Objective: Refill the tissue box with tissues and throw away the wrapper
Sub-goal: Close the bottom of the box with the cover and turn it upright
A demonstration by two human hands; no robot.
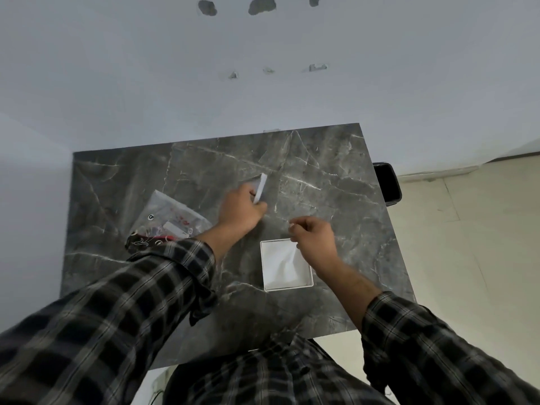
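Observation:
The white square tissue box (266, 283) stands open on the table in front of me, with white tissues (285, 266) inside. My right hand (315, 239) hovers over the box's far right corner, fingers pinched on a small white tip of tissue. My left hand (241, 210) is farther out, left of the box, and grips a thin flat white piece (261, 188) seen edge-on. The clear plastic wrapper (172, 219), printed in red and black, lies crumpled at the left of the table, beside my left forearm.
The dark grey marble table (336, 176) stands against a pale wall. A black bin (388, 184) sits on the floor just past the table's right edge. Beige floor tiles lie to the right.

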